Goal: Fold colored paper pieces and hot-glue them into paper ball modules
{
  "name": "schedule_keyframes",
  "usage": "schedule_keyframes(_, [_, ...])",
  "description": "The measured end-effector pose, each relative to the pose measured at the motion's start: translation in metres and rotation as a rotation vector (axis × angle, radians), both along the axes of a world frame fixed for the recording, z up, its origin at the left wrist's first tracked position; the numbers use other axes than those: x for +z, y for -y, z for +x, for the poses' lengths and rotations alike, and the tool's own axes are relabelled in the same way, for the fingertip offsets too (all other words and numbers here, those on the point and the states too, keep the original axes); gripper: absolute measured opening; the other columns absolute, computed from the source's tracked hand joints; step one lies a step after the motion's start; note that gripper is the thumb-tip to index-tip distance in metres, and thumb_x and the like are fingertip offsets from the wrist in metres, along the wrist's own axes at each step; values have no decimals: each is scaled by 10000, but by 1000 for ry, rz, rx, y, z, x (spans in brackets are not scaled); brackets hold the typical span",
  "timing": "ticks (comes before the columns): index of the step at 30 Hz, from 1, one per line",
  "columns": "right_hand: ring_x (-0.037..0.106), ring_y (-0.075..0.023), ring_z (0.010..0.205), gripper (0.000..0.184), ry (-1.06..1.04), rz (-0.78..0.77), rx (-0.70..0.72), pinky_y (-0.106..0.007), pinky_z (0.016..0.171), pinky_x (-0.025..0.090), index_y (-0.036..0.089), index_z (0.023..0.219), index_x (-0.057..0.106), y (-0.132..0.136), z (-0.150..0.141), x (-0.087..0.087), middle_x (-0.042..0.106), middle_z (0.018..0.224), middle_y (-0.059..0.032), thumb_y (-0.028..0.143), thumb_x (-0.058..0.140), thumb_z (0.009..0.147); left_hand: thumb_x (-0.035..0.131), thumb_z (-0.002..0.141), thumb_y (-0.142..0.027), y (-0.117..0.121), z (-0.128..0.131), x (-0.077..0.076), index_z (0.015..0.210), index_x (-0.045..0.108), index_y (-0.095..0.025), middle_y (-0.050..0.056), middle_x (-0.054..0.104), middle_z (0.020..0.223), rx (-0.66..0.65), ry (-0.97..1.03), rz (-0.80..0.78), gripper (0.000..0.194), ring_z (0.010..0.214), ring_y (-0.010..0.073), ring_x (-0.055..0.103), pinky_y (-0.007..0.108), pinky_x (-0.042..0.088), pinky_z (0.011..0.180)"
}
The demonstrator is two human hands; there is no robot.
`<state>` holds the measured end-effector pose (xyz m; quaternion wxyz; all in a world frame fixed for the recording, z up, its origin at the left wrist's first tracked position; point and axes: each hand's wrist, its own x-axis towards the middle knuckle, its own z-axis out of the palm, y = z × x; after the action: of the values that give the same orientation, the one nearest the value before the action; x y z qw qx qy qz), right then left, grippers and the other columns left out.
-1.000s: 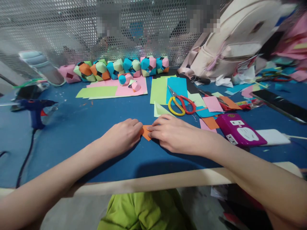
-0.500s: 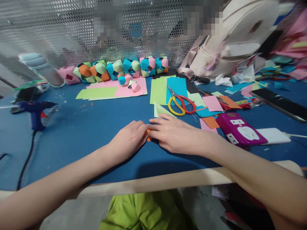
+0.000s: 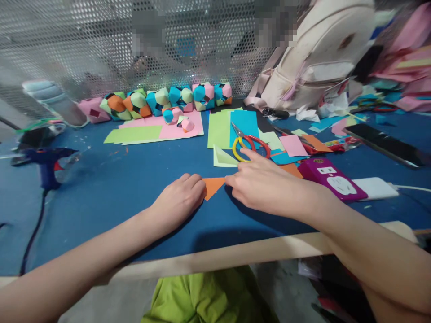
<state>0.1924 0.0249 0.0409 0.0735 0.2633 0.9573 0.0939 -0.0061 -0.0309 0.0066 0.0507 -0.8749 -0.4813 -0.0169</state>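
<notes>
A folded orange paper triangle lies on the blue tabletop between my hands. My left hand is closed over its left end, the fingertips hidden beneath the knuckles. At the right tip of the triangle, my right hand touches the paper with its curled index finger, thumb tucked below, while another finger stretches toward the scissors. Just beyond that hand are the scissors, with one yellow and one red handle, and a creased pale green paper.
Several folded-paper balls line the back by a perforated metal screen. A blue glue gun stands at left. On the right are a purple socket block, a phone, coloured paper scraps and a cream backpack.
My right hand has slid right along the orange paper, uncovering the triangle. My left hand has stayed on the left end. The whole view has shifted slightly.
</notes>
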Motion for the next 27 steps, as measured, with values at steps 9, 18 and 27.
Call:
schedule_keyframes(9, [571,-222,949,236,-228,-127,60,-331,879,350,127,1014,636,-8,-11,-9,669,923,-109,125,452,867,297,968,-220,-5,-1,-2,881,599,-137,99,672,1044,-102,-6,79,325,679,159,482,322,447,704])
schedule_keyframes(18, [586,-224,786,206,-59,-27,0,-387,873,282,133,814,659,0,-5,-4,653,698,-81,88,460,849,384,920,-174,2,3,2,829,596,-133,126,659,905,-25,-190,95,234,710,203,542,327,455,653])
schedule_keyframes(27, [597,-225,699,235,-75,-19,-98,-369,772,312,138,746,654,-7,-2,2,655,668,-101,152,447,856,374,922,-382,-5,-8,9,821,604,-149,91,614,701,221,-96,133,342,655,224,577,310,413,563])
